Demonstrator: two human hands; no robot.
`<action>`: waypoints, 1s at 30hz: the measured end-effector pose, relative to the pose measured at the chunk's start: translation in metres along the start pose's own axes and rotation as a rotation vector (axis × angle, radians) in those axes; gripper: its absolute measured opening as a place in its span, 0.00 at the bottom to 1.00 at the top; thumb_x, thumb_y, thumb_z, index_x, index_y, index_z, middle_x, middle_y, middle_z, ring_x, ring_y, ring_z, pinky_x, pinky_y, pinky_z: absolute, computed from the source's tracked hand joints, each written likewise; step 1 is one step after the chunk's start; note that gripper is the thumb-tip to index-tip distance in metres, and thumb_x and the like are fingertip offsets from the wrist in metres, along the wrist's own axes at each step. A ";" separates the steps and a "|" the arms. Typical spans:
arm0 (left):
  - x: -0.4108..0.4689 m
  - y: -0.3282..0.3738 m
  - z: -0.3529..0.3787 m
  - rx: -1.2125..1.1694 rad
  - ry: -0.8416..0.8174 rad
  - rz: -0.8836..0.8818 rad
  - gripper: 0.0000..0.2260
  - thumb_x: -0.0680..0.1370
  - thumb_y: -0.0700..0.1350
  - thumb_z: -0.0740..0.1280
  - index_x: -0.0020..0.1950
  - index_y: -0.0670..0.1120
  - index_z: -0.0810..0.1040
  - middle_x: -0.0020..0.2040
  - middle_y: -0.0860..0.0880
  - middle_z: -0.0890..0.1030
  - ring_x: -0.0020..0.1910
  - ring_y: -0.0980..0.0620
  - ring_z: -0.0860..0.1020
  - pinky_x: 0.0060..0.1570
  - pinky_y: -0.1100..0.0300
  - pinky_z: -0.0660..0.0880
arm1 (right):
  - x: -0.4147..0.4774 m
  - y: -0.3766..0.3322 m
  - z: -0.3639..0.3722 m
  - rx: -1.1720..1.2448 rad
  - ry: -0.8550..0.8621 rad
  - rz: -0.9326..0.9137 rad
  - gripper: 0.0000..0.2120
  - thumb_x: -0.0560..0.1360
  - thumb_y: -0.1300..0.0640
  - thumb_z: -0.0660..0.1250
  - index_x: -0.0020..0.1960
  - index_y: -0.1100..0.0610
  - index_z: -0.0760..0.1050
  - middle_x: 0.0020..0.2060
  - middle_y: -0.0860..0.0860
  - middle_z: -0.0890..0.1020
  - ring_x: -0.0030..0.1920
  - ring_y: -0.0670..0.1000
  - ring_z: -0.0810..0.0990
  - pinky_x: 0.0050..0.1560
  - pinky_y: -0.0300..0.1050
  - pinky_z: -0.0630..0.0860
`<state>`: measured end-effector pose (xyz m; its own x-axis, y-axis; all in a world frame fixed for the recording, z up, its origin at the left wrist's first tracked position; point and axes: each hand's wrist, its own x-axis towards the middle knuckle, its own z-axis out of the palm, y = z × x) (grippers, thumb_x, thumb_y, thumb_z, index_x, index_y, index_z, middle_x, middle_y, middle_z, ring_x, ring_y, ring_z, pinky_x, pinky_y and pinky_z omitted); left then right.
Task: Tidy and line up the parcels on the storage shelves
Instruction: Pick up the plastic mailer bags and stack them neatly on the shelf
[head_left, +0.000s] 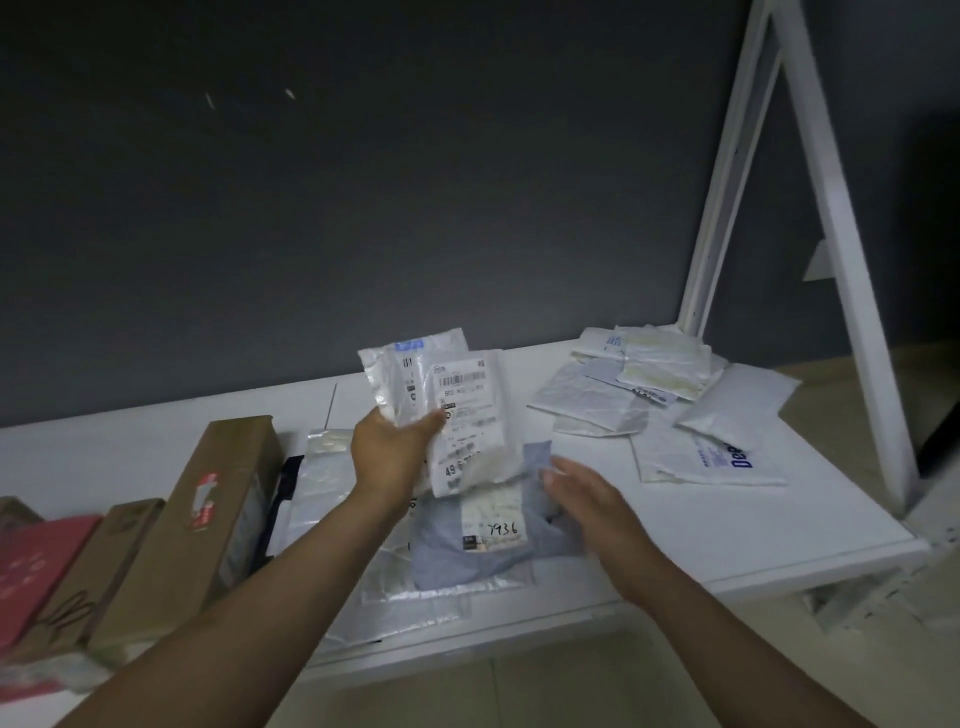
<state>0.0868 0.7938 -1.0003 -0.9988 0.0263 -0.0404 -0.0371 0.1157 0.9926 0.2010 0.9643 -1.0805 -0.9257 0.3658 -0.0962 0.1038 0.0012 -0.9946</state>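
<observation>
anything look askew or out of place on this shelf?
Yes: the white mailers at the right rear of the shelf lie heaped, overlapping at mixed angles, unlike the cardboard boxes lined up on the left. The left hand holds labelled pouches; the right hand hovers open by the grey mailer.

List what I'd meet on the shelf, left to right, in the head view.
Red box, slim brown box, large brown carton, clear bag, left hand gripping labelled pouches, grey parcel marked 7936, right hand, white mailer pile, shelf post.
</observation>
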 end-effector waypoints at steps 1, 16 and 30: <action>-0.003 -0.002 0.004 -0.075 -0.069 -0.053 0.09 0.71 0.38 0.74 0.49 0.46 0.79 0.48 0.44 0.85 0.43 0.45 0.84 0.47 0.47 0.81 | -0.001 -0.009 -0.002 0.221 -0.010 0.058 0.18 0.78 0.51 0.66 0.67 0.48 0.69 0.59 0.46 0.79 0.56 0.46 0.80 0.57 0.39 0.76; -0.014 -0.036 0.037 0.143 -0.376 0.013 0.18 0.72 0.39 0.74 0.61 0.45 0.76 0.50 0.51 0.83 0.42 0.58 0.81 0.37 0.67 0.77 | 0.002 -0.005 -0.034 0.317 0.284 0.215 0.09 0.73 0.66 0.70 0.54 0.63 0.79 0.46 0.59 0.85 0.47 0.60 0.85 0.47 0.55 0.82; 0.034 -0.074 0.046 1.296 -0.496 0.628 0.19 0.76 0.58 0.64 0.63 0.51 0.77 0.60 0.49 0.77 0.60 0.49 0.74 0.59 0.56 0.70 | 0.005 0.028 -0.038 -1.268 0.186 -0.056 0.18 0.71 0.49 0.59 0.57 0.52 0.79 0.51 0.55 0.80 0.50 0.58 0.80 0.46 0.49 0.76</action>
<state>0.0567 0.8314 -1.0804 -0.7215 0.6912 0.0411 0.6916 0.7164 0.0919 0.2134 1.0011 -1.1076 -0.8861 0.4603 0.0539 0.4336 0.8644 -0.2544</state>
